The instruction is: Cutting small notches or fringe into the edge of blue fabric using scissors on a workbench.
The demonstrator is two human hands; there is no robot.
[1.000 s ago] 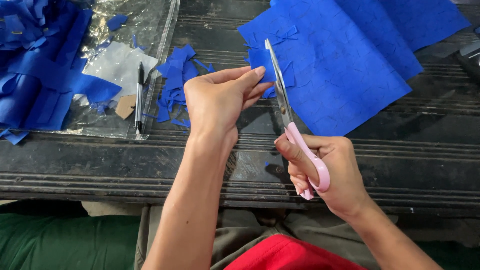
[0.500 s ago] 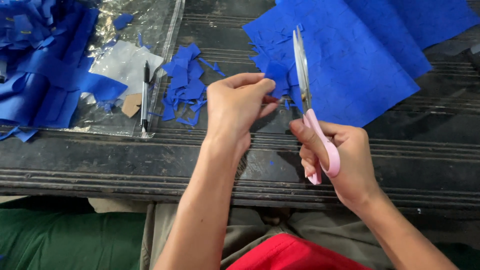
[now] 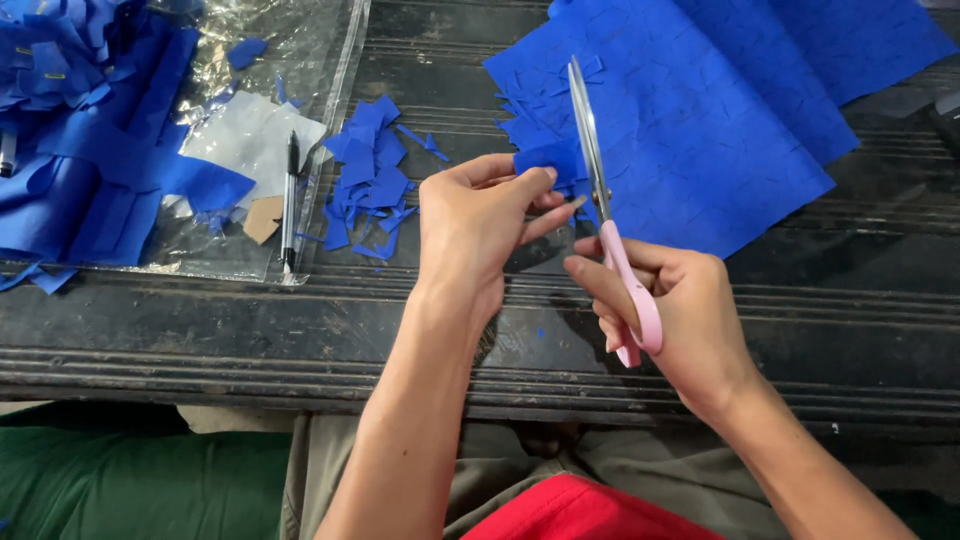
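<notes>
- Table (image 3: 200,330): dark, grooved, worn boards, spanning the whole view under everything else.
- Blue sheet (image 3: 720,130): large, wrinkled, lay at 1 o'clock of the view, its near-left edge jagged with cuts and reaching to the hands.
- Blue heap (image 3: 70,150): piled strips and offcuts at 10 o'clock, resting on the plastic.
- Plastic bag (image 3: 300,40): clear, crumpled, spread flat at 11 o'clock; a grey card and a small tan piece lay on it.
- Left hand (image 3: 475,225): at centre, fingers curled, thumb and forefinger pinching the blue piece; wrist toward 6 o'clock.
- Right hand (image 3: 670,310): at 4 o'clock of the left hand, closed about the scissors' pink handle, thumb on top.
- Scissors (image 3: 605,200): silver blades pointing to 12 o'clock, looking closed or nearly so, lying across the sheet's cut edge and touching the piece at its right side.
- Scraps (image 3: 370,175): loose blue cuttings in a small pile on the bare table, at 9 o'clock of the left hand, near it but apart.
- Pen (image 3: 290,200): black, slim, lay lengthwise from 12 to 6 o'clock on the bag's right edge, just left of the scraps.
- Blue piece (image 3: 550,160): small, held at the left fingertips, right against the blades.
</notes>
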